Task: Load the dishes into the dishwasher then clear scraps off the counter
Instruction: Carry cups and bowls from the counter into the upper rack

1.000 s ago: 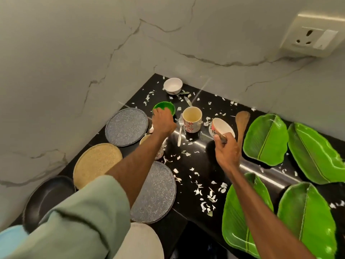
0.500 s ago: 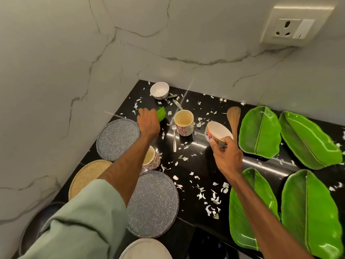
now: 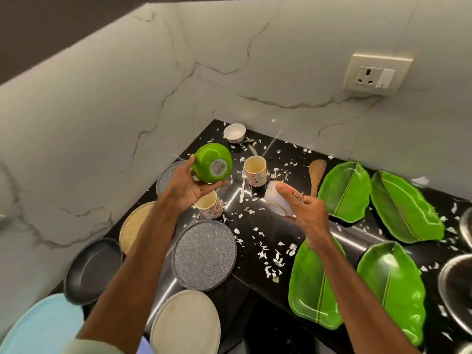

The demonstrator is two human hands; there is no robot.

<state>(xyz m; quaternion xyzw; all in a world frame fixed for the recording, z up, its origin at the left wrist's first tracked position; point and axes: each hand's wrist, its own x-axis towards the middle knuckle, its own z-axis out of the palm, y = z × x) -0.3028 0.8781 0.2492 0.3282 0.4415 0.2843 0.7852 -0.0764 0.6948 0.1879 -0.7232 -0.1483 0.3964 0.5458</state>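
Observation:
My left hand (image 3: pixel 187 186) holds a green bowl (image 3: pixel 212 163) lifted off the black counter (image 3: pixel 258 226), its labelled underside turned toward me. My right hand (image 3: pixel 305 213) grips a white bowl with red pattern (image 3: pixel 277 200), tipped on its side above the counter. Two patterned cups stand below: one (image 3: pixel 255 170) at the middle, one (image 3: pixel 210 204) partly under my left hand. A small white bowl (image 3: pixel 234 132) sits in the far corner. White scraps (image 3: pixel 270 254) lie scattered over the counter.
A fork (image 3: pixel 243 186) and wooden spatula (image 3: pixel 316 175) lie near the cups. Several green leaf-shaped plates (image 3: pixel 344 191) fill the right side. Round plates, speckled grey (image 3: pixel 204 255), woven tan (image 3: pixel 132 226), dark (image 3: pixel 93 269), white (image 3: pixel 185 323) and pale blue (image 3: pixel 43 325), crowd the left. Marble walls close the corner.
Both hands have lifted their bowls off the counter. The green bowl is now turned bottom toward me, and the white patterned bowl is tipped sideways. The camera has pulled back and up.

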